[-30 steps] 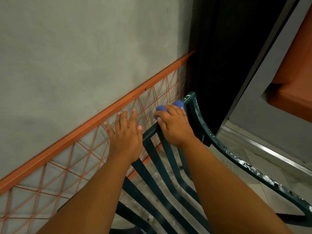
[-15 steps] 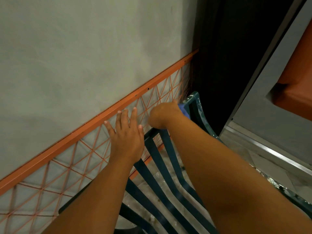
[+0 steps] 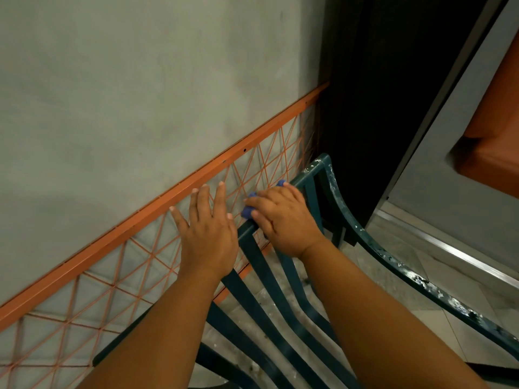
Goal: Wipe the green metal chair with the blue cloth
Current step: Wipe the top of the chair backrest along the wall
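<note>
The green metal chair (image 3: 373, 245) has dark slats and chipped paint along its curved side rail. My right hand (image 3: 283, 217) grips the bunched blue cloth (image 3: 248, 210) and holds it against the chair's top rail, near the middle of that rail. Only small bits of cloth show past my fingers. My left hand (image 3: 206, 231) lies flat with straight, spread fingers over the left end of the top rail, beside the right hand.
An orange wire-mesh panel (image 3: 157, 203) with a solid orange top bar stands against the grey wall right behind the chair. A dark doorway (image 3: 393, 94) opens at the right, with a metal threshold strip (image 3: 449, 248) on the tiled floor.
My right hand has slid the cloth leftward along the top rail, away from the chair's right corner and close to my left hand. The left hand has stayed in place.
</note>
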A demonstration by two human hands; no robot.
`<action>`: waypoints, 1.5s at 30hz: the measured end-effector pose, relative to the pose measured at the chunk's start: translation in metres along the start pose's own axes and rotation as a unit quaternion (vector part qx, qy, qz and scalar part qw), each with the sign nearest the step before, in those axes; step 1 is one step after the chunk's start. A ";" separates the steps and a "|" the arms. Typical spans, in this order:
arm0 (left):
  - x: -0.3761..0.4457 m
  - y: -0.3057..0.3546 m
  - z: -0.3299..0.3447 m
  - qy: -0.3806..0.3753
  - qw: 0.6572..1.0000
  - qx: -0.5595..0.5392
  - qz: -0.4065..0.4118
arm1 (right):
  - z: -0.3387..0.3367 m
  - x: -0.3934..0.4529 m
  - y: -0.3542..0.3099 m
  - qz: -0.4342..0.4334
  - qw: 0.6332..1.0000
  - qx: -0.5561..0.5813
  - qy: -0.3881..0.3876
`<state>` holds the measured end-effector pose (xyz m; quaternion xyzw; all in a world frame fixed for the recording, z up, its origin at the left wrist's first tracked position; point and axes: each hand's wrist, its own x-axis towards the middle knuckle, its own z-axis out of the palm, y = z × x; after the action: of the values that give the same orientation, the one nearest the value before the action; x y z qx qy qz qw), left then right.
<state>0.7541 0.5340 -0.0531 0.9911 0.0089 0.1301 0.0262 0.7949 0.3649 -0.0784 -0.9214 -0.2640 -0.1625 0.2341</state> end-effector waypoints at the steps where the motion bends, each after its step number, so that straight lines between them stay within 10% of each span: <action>1: 0.000 0.000 0.000 0.001 1.000 0.004 0.001 | 0.001 0.006 -0.003 0.046 0.999 0.003 0.017; 4: 0.000 -0.001 0.000 0.002 1.000 -0.007 -0.002 | 0.008 0.013 -0.022 0.134 0.987 0.045 0.071; 10: 0.000 0.001 -0.001 -0.004 1.000 -0.006 -0.013 | 0.000 -0.020 -0.002 -0.019 0.997 0.080 0.008; 17: -0.002 0.001 -0.002 -0.015 1.000 0.002 -0.009 | 0.004 0.015 -0.024 0.170 0.982 0.052 0.067; 23: 0.000 0.000 0.000 -0.021 1.000 0.016 -0.011 | 0.018 -0.045 -0.015 0.001 0.987 0.131 0.088; 30: 0.000 0.003 -0.001 -0.023 0.999 0.025 -0.001 | 0.016 -0.014 -0.030 0.211 0.948 0.188 0.147; 36: 0.001 0.002 -0.001 -0.034 0.999 0.032 0.012 | 0.031 -0.053 -0.026 0.113 0.965 0.170 0.167; 42: 0.002 0.000 0.002 -0.052 0.998 0.031 0.027 | -0.019 -0.022 -0.003 0.404 0.811 0.278 0.319; 45: 0.003 0.000 0.001 -0.053 0.998 0.023 0.018 | -0.022 -0.008 -0.005 0.279 0.879 0.236 0.307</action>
<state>0.7574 0.5336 -0.0534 0.9970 -0.0069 0.0773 0.0011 0.7815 0.3538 -0.0623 -0.7783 0.0588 -0.2982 0.5495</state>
